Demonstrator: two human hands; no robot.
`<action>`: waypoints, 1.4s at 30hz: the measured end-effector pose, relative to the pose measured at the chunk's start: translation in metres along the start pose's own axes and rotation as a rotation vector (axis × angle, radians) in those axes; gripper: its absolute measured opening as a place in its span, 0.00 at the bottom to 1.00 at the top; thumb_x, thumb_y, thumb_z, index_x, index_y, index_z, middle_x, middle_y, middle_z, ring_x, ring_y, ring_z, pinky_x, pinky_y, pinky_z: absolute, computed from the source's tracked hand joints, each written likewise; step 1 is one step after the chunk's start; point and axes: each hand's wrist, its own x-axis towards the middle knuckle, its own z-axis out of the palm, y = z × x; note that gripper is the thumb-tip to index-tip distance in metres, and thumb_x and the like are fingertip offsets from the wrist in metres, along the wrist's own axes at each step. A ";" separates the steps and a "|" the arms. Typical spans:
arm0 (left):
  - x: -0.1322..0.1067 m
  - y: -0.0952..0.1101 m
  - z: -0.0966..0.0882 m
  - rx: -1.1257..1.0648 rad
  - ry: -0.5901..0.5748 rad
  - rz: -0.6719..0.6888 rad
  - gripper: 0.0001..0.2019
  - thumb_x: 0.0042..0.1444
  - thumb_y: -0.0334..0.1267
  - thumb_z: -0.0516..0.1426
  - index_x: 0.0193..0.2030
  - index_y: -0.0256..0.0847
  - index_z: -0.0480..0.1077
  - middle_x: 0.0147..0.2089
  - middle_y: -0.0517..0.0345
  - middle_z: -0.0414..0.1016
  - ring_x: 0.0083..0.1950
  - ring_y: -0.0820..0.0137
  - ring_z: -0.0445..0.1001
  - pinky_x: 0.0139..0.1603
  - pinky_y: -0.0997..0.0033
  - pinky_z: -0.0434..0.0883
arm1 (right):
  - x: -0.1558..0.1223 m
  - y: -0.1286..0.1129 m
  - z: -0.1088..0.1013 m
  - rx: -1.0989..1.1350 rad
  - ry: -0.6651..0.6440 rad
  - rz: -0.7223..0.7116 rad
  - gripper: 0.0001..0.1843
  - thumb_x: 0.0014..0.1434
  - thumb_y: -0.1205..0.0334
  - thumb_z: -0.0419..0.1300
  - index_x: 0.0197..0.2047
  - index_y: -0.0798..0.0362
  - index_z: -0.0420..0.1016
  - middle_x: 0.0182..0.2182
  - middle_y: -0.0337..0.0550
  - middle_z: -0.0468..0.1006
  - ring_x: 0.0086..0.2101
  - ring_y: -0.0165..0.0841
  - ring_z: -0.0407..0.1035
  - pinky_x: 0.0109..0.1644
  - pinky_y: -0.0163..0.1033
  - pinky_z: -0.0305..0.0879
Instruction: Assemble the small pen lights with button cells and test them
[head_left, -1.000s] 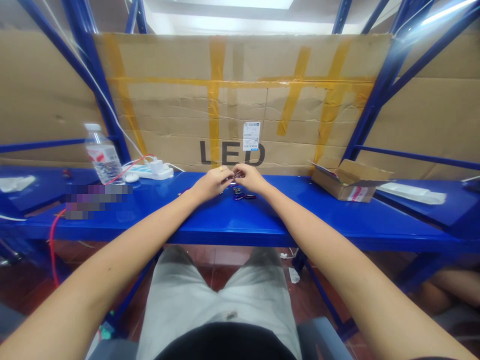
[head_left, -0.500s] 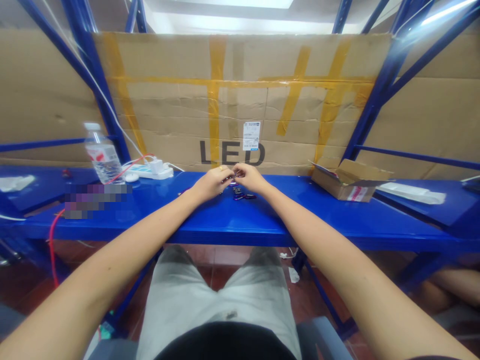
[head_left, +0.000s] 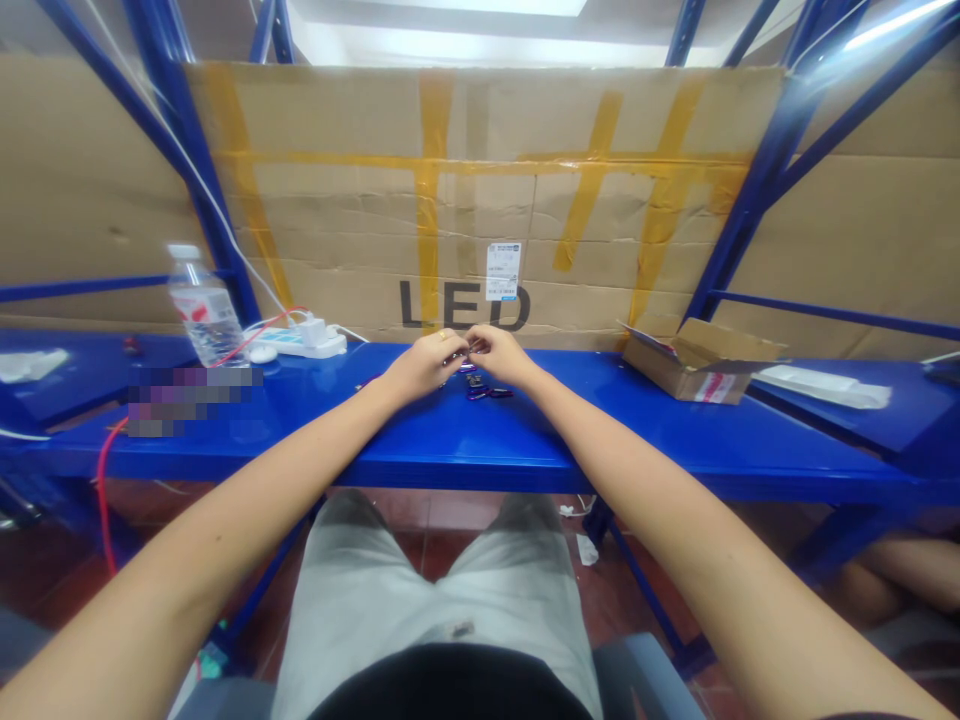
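Observation:
Over the blue table [head_left: 465,440], my left hand [head_left: 427,362] and my right hand [head_left: 496,352] meet fingertip to fingertip. Both are closed in a pinch around something small that the fingers mostly hide; a shiny glint shows between them. Just below the hands lie several small dark, shiny purple pieces [head_left: 487,393], too small to name. Another bit of purple [head_left: 367,382] peeks out beside my left wrist.
A clear plastic bottle [head_left: 204,310] and a white power strip [head_left: 304,340] stand at the left. An open cardboard box [head_left: 690,365] sits at the right, beside a white packet [head_left: 825,385]. A large cardboard sheet [head_left: 337,220] closes off the back.

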 end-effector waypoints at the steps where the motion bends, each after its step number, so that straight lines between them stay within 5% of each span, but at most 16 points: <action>1: 0.000 0.000 0.000 0.001 -0.003 -0.002 0.06 0.67 0.33 0.54 0.44 0.39 0.73 0.39 0.52 0.76 0.41 0.68 0.76 0.43 0.69 0.72 | 0.000 0.000 0.000 0.002 0.000 0.000 0.08 0.48 0.72 0.58 0.33 0.53 0.73 0.33 0.40 0.76 0.36 0.34 0.69 0.42 0.39 0.66; 29: 0.000 0.004 -0.007 -0.030 -0.006 -0.063 0.06 0.64 0.31 0.56 0.45 0.40 0.72 0.38 0.53 0.76 0.40 0.68 0.75 0.43 0.69 0.71 | 0.000 0.001 -0.002 -0.037 0.007 -0.001 0.10 0.48 0.73 0.57 0.35 0.52 0.73 0.33 0.39 0.75 0.36 0.33 0.68 0.44 0.39 0.66; 42: 0.000 0.004 -0.003 -0.119 -0.061 -0.285 0.06 0.58 0.29 0.58 0.42 0.39 0.70 0.32 0.60 0.75 0.31 0.72 0.73 0.35 0.72 0.69 | 0.004 0.006 -0.005 -0.171 0.023 -0.121 0.15 0.55 0.73 0.59 0.40 0.51 0.85 0.37 0.44 0.74 0.38 0.35 0.70 0.49 0.43 0.68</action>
